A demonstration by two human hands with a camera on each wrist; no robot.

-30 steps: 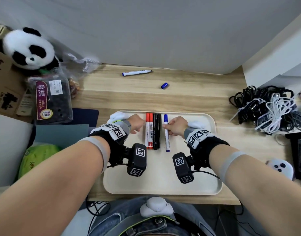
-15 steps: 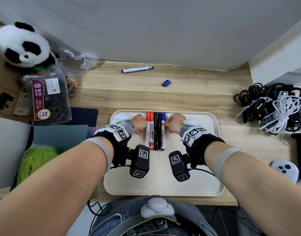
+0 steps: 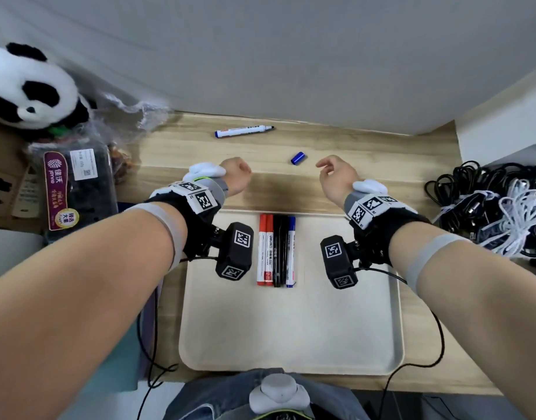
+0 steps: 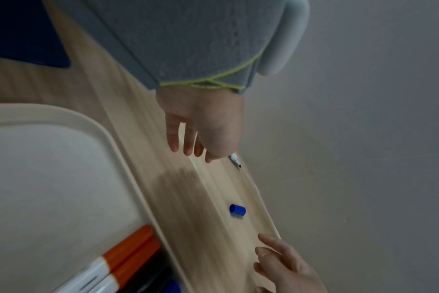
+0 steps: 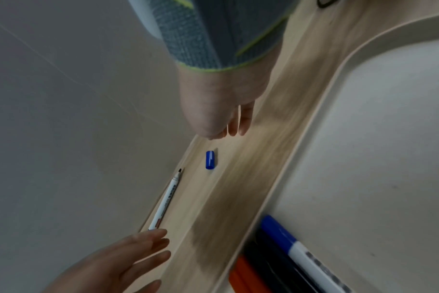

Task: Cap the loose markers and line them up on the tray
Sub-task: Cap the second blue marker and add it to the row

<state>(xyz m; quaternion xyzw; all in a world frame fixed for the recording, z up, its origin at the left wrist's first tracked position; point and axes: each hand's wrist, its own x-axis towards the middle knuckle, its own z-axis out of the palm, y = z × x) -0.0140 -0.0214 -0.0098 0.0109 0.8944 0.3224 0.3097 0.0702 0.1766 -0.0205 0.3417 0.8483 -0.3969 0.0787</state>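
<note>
Several capped markers lie side by side on the cream tray (image 3: 291, 334): two red markers (image 3: 265, 250), two black markers (image 3: 279, 251) and a blue marker (image 3: 291, 251). An uncapped blue marker (image 3: 244, 130) (image 5: 167, 200) lies near the wall, and its loose blue cap (image 3: 297, 158) (image 4: 237, 210) (image 5: 210, 159) rests on the desk. My left hand (image 3: 238, 174) (image 4: 196, 138) hovers past the tray, below the uncapped marker, fingers relaxed and holding nothing. My right hand (image 3: 332, 174) (image 5: 228, 119) hovers just right of the cap, fingers loose and holding nothing.
A panda plush (image 3: 27, 89) and a packaged box (image 3: 76, 189) stand at the left. A tangle of black and white cables (image 3: 497, 207) fills the right side. The wall (image 3: 291, 56) closes off the desk just behind the marker.
Both hands let go of the row of markers on the tray and moved forward over the desk toward the cap and the uncapped marker. The blue marker now lies against the black ones.
</note>
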